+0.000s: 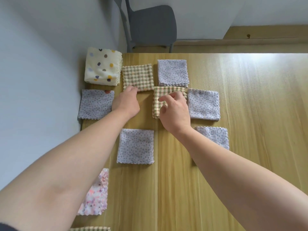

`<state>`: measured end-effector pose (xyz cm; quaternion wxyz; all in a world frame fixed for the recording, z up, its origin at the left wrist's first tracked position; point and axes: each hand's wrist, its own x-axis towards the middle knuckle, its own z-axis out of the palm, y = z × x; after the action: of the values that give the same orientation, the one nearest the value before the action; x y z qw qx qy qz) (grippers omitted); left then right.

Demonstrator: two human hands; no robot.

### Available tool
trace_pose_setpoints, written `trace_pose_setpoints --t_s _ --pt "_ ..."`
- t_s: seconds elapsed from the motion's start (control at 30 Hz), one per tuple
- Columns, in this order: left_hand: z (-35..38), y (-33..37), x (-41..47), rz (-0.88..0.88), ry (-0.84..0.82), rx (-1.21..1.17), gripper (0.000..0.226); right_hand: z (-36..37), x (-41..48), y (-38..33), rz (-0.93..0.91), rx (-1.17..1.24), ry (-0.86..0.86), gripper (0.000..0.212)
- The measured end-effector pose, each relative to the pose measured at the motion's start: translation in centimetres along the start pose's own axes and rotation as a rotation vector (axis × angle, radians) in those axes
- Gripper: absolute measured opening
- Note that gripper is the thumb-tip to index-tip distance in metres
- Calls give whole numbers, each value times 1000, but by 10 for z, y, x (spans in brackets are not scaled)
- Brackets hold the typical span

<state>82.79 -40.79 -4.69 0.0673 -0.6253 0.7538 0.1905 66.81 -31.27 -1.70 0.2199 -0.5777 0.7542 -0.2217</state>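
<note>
Several small folded cloths lie on a wooden table point(233, 114). My left hand point(125, 102) reaches forward, its fingertips curled on the near edge of a green-checked cloth point(138, 75). My right hand point(175, 110) hovers over a second green-checked cloth point(160, 97), fingers bent and pinching its fabric near the middle. Lilac dotted cloths lie around them: at the far side point(172, 72), to the right point(204, 104), at the left edge point(95, 104), in front point(135, 146), and partly under my right forearm point(215, 135).
A thicker cream polka-dot folded cloth point(102, 66) sits at the table's far left corner. A pink floral cloth point(95, 195) hangs at the left edge, another checked cloth point(90, 228) at the bottom. A grey chair point(152, 25) stands beyond the table; a wall runs along the left.
</note>
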Motion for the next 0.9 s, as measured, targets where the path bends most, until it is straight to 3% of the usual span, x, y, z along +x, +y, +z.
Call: trace_pose_setpoints --t_s 0.13,0.3,0.37,0.5,0.57,0.67,0.8,0.9 --pt "2 -15 -17 128 74 134 41 12 -11 -13 -79 31 -31 31" --pt "2 -31 -21 193 158 304 20 15 -21 -21 -9 87 -94 33" --pt "4 -31 -22 215 174 343 22 12 -23 -21 27 114 -120 32" --pt "0 -31 -24 93 203 166 24 2 -21 -26 192 194 -228 29" --pt "-5 -30 -33 52 240 44 24 -2 -19 -32 358 353 -340 29" --pt "-12 -28 -54 79 307 -41 26 -5 -10 -46 664 736 -434 59" --pt "-19 -32 -83 215 355 -29 23 -8 4 -67 733 879 -477 69" --pt "-21 -33 -99 310 326 -12 21 -8 8 -74 757 893 -482 49"
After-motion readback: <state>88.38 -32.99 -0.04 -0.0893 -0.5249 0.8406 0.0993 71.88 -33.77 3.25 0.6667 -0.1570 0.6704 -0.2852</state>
